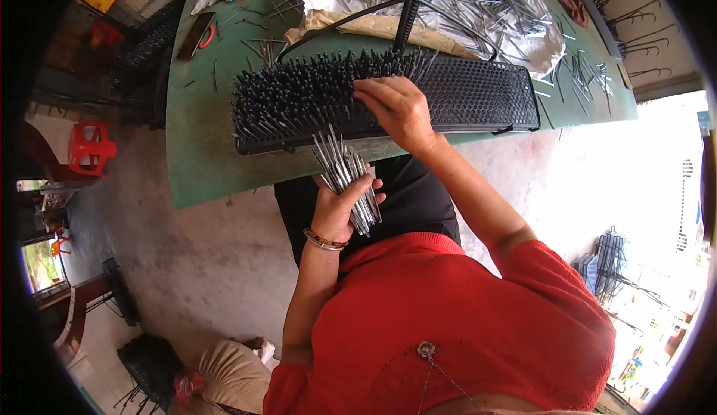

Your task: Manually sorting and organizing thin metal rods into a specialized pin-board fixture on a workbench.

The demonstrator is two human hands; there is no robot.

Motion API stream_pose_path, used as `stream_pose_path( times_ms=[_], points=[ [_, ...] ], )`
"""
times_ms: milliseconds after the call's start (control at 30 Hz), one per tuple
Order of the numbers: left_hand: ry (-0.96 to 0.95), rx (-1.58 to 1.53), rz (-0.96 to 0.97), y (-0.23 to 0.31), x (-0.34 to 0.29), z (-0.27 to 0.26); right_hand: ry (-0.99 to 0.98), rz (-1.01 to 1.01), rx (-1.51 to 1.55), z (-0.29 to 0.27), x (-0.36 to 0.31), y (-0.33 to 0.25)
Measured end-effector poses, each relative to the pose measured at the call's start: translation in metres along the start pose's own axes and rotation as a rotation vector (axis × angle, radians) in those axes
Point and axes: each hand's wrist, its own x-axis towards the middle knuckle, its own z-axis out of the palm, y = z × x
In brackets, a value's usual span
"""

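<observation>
A bundle of thin silvery metal rods (pixel 345 167) is held upright in my left hand (pixel 334 209), its fingers wrapped round them just off the table's near edge. My right hand (pixel 405 113) is over the long black perforated rack (pixel 485 92), fingers bent and pressed together at the edge of the filled part. What the fingertips pinch, if anything, is hidden. Dark-tipped rods (pixel 295 92) stand densely in the rack's left and middle part. Its right part shows bare holes. A black metal frame (pixel 407 23) rises behind the rack.
Beyond the rack, a heap of loose metal rods (pixel 463 4) lies on white sheeting on the green table (pixel 198 165). More rods are scattered at right. Orange-handled scissors (pixel 207 36) lie far left. A red stool (pixel 91 148) stands left; a tan sack (pixel 233 374) sits lower left.
</observation>
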Motion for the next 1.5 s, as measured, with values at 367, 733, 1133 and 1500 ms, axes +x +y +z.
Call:
stream_pose_path(
  times_ms=[367, 733, 1133, 1500],
  points=[
    [0.014, 0.007, 0.02, 0.009, 0.001, -0.001, -0.083, -0.171, -0.236, -0.001, 0.005, -0.007],
    [0.035, -0.008, 0.044, 0.012, -0.002, -0.001, -0.112, -0.169, -0.179, -0.006, 0.013, -0.008],
    [0.024, -0.041, 0.036, 0.013, -0.002, -0.002, -0.33, -0.221, -0.171, -0.013, 0.009, -0.006],
    [0.127, -0.233, 0.204, 0.025, -0.008, 0.002, -0.286, 0.073, 0.081, -0.026, -0.004, -0.031]
  ],
)
